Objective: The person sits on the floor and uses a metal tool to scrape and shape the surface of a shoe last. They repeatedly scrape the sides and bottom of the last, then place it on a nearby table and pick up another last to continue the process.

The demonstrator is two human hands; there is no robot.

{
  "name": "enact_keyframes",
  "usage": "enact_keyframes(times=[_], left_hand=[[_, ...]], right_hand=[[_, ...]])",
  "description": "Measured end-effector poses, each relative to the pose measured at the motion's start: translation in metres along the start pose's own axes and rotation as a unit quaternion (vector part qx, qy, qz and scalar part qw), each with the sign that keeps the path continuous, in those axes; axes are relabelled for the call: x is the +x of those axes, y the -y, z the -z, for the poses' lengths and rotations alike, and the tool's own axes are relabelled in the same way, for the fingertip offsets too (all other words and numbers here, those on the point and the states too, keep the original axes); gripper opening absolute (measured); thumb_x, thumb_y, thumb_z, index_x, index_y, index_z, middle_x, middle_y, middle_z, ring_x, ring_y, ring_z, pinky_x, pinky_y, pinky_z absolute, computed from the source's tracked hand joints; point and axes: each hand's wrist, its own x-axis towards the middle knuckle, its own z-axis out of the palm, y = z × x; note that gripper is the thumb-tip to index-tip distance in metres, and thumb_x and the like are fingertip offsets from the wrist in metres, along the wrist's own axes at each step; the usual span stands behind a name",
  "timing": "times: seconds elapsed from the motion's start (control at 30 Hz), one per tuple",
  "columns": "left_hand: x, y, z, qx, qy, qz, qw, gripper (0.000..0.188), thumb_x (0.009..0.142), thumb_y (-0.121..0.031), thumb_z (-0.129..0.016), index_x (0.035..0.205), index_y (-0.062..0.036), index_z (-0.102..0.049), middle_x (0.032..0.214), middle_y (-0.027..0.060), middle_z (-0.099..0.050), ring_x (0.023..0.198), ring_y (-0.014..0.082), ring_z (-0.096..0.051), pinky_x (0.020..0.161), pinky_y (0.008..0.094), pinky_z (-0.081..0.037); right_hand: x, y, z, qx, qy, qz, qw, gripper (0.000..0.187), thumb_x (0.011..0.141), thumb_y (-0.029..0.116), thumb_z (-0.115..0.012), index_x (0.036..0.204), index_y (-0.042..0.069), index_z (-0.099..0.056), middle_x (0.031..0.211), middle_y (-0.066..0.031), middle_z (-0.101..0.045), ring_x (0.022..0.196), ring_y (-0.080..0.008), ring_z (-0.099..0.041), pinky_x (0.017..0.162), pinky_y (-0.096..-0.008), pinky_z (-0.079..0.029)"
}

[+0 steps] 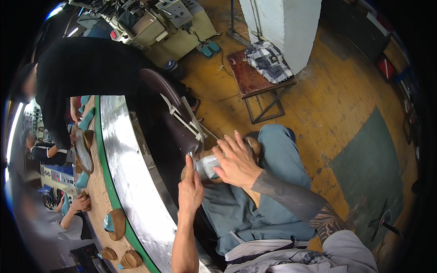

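Note:
A brown shoe rests across my lap, with a silvery-grey piece and a bit of teal showing on it. My left hand is closed at its near left end, index finger stretched upward and the other fingers curled. A small pale glint shows at that fingertip; I cannot make out what it is. My right hand lies over the silvery-grey piece with its fingers spread. Its palm hides part of the shoe.
On the left, a long workbench with a metal edge holds brown shoe uppers and teal shoe lasts. A person in black leans over it; other people work beyond. A dark chair stands close ahead, a red-topped stool farther off.

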Motion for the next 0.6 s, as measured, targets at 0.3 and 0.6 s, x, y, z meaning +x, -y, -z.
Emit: enact_keyframes(times=[0.3,0.6], left_hand=[[-0.088,0.024,-0.016,-0.216,-0.108,0.043,0.969,0.063,0.122,-0.023,-0.043,0.179,-0.0093,-0.021,0.074,0.0028,-0.064,0.058,0.0082,-0.055,0.055,0.0274,-0.048],[-0.110,0.040,0.001,-0.043,-0.017,-0.057,0.997,0.062,0.116,-0.012,-0.048,0.176,-0.0065,-0.032,0.084,0.0112,-0.074,0.066,0.0171,-0.068,0.066,0.0327,-0.057]], right_hand=[[-0.002,0.026,-0.021,0.011,0.148,0.042,0.988,0.069,0.096,0.035,-0.080,0.145,-0.010,-0.063,0.143,-0.0294,-0.062,0.147,-0.0497,-0.049,0.130,-0.0664,-0.027],[-0.019,0.029,-0.007,-0.017,0.122,0.026,0.992,0.082,0.093,0.047,-0.084,0.150,-0.007,-0.060,0.153,-0.0285,-0.057,0.157,-0.0515,-0.038,0.133,-0.0656,-0.023]])
